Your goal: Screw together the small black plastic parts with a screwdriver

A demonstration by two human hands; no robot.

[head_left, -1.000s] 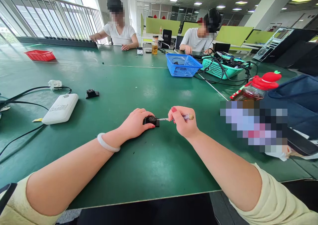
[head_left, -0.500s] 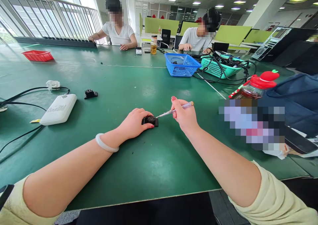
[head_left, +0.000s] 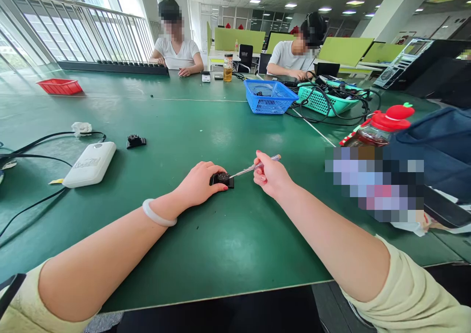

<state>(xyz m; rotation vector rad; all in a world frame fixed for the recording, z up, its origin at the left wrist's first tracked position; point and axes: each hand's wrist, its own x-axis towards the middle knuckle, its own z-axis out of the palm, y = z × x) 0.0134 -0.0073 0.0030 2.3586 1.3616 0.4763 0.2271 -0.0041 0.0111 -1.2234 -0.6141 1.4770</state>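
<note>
My left hand [head_left: 201,183] grips a small black part [head_left: 222,178] against the green tabletop, thumb along its near side and fingers over its far side. The part has a flat base and a raised round middle; its left end is hidden by the hand. In my right hand [head_left: 271,173] is a screwdriver [head_left: 246,171] with a thin metal shaft and a clear purplish handle. The shaft slants down to the left, and its tip meets the right side of the black part. A similar black piece [head_left: 136,140] lies by itself farther left.
A white power bank [head_left: 90,165] with black cables lies at left. Farther off are a red tray [head_left: 60,87], a blue basket [head_left: 271,97] and a teal basket [head_left: 318,100] of cables. A red-lidded bottle [head_left: 384,127] and a dark bag stand at right. Two people sit across the table.
My right hand has turned and dropped slightly, tilting the screwdriver handle lower while its tip stays at the part. The long black strip by the left person has slid right.
</note>
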